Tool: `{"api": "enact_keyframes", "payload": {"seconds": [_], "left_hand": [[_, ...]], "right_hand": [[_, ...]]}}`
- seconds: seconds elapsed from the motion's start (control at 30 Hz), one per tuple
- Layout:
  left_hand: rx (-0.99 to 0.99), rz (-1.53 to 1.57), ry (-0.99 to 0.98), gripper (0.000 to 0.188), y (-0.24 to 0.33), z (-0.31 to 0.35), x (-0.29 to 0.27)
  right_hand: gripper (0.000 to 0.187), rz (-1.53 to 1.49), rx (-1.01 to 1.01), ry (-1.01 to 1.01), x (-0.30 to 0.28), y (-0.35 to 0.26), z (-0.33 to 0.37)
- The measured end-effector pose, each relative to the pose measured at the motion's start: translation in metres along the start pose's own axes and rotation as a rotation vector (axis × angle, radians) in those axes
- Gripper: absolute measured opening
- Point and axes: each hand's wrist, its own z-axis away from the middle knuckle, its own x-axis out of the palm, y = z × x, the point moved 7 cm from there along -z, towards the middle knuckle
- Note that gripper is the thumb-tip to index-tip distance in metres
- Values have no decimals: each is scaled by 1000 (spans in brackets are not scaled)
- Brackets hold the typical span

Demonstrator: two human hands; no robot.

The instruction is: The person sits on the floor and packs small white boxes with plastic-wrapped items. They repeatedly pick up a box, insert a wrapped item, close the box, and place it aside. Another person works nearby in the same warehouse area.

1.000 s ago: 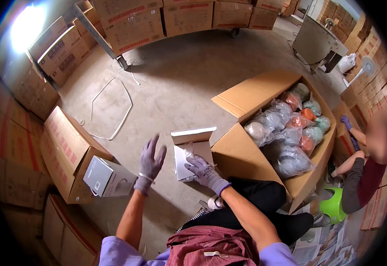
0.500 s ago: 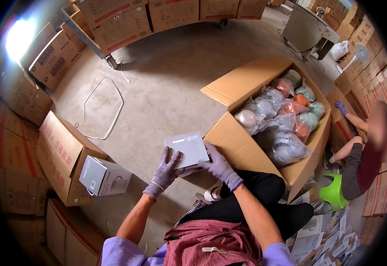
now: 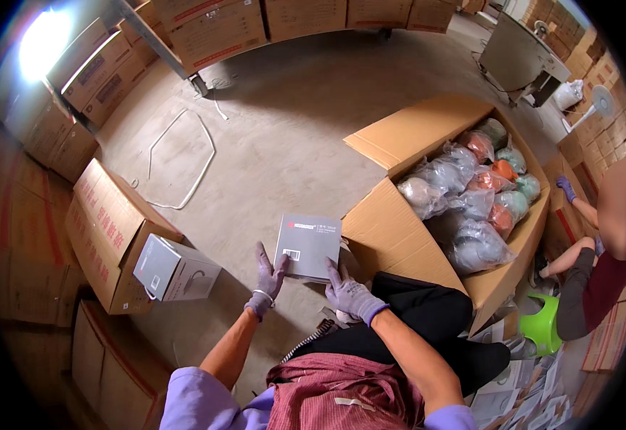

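A small grey printed box (image 3: 309, 247) is between my gloved hands, its top panel facing up. My left hand (image 3: 267, 281) grips its near left corner, fingertips against the edge and top. At the near right corner, my right hand (image 3: 354, 295) holds it with fingertips on the edge. The undersides of both grips and the box's support are hidden. A second grey and white box (image 3: 177, 269) lies left of my left hand, against a brown carton. Right of my hands, a large open carton (image 3: 410, 236) contains several plastic-wrapped rounded items (image 3: 478, 247), coloured grey, orange and green.
A brown carton (image 3: 105, 236) stands at left. A wheeled cart (image 3: 197, 84) loaded with cartons is at the back. White strapping (image 3: 202, 168) lies on the floor. At right, another person (image 3: 600, 287) sits by a green stool (image 3: 540, 326), near flattened packaging (image 3: 517, 401).
The grey box has turned slightly and its top faces me more squarely. My right hand has moved from its right side to the near corner; my left hand has shifted to the left corner.
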Motion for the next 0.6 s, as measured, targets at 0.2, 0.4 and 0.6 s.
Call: {"api": "enact_keyframes", "payload": {"seconds": [0.2, 0.4, 0.6], "left_hand": [[-692, 454, -444, 86, 19, 17, 19], [-552, 739, -236, 67, -9, 10, 36], [-422, 921, 97, 49, 35, 73, -21]], "right_hand": [[99, -337, 91, -311, -51, -10, 6], [130, -58, 166, -254, 6, -3, -8], [98, 134, -112, -250, 9, -49, -5]]}}
